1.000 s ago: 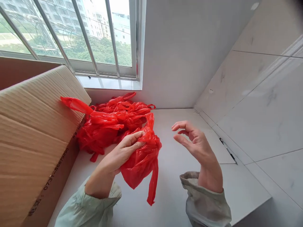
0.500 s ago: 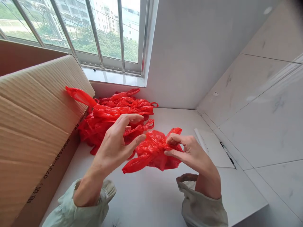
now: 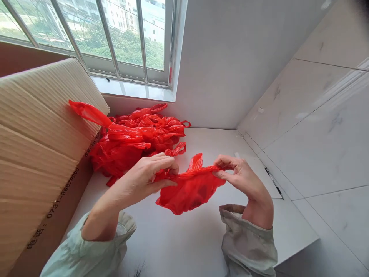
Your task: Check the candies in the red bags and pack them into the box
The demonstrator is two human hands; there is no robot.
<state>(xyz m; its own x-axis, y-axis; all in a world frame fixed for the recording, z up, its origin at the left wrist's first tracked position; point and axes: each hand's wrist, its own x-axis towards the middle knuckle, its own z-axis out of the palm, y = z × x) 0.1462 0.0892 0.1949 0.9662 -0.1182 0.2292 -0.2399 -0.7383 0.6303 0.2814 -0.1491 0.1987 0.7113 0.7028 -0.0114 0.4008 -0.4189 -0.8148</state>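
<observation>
A red plastic bag (image 3: 191,192) is stretched between my two hands above the white tabletop. My left hand (image 3: 158,169) pinches its left end, and my right hand (image 3: 233,171) grips the upper right edge between thumb and fingers. One loose handle of the bag sticks up behind the taut edge. Dark shapes show faintly through the thin plastic; I cannot tell what they are. Just behind my left hand lies a heap of crumpled red plastic bags (image 3: 129,138), one handle leaning up against the cardboard box.
A large open cardboard box (image 3: 43,127) with printed digits stands at the left. Behind are a barred window (image 3: 123,38) and a grey wall. A pen (image 3: 274,182) and white paper (image 3: 269,184) lie at the right by the tiled wall (image 3: 325,154).
My left hand, open before, has closed on the bag's left end. The bag, bunched up earlier at my right hand, is now spread taut between both hands.
</observation>
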